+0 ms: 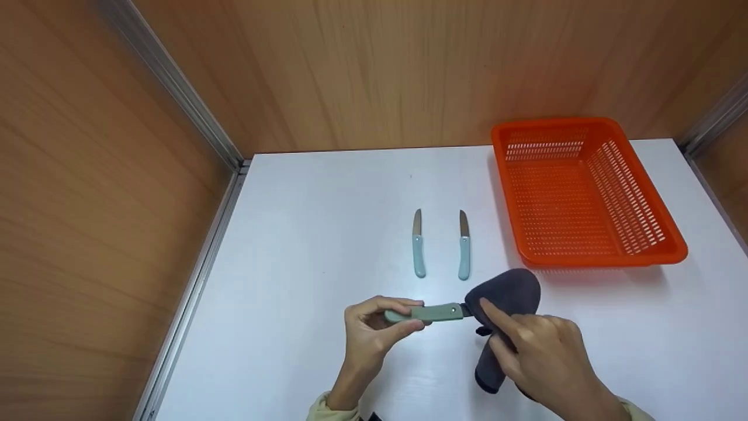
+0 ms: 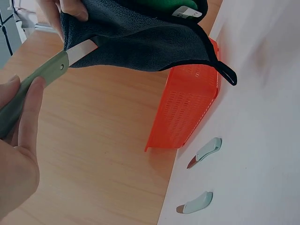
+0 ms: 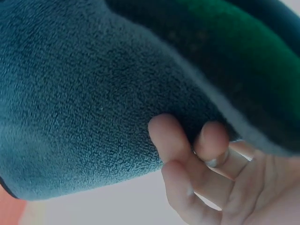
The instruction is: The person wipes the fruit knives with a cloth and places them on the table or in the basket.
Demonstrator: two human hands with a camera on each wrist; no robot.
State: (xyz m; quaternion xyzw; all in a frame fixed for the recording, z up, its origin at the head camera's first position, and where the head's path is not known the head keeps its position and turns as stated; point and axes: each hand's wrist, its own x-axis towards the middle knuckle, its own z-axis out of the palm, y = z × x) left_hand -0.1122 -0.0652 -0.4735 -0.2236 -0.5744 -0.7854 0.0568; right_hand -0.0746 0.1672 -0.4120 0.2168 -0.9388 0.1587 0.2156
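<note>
Wood panels (image 1: 374, 70) flank the white table (image 1: 292, 234) below the held knife (image 1: 439, 313).

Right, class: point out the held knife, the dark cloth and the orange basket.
Held knife (image 1: 439, 313): head view, on its green handle.
Dark cloth (image 2: 133, 37): left wrist view, on its dark outer side.
Orange basket (image 1: 564, 204): head view, on its bare floor.

Left hand (image 2: 18, 171) grips green knife (image 2: 52, 71), blade tip hidden at dark cloth (image 2: 140, 47). Right hand (image 2: 75, 8) pinches cloth near blade. White tag (image 2: 186, 12) at cloth's upper edge. Red basket (image 2: 180, 103) partly behind cloth. Below cloth in view, two pale-handled knives (image 2: 208, 149) on white table (image 2: 262, 140).
</note>
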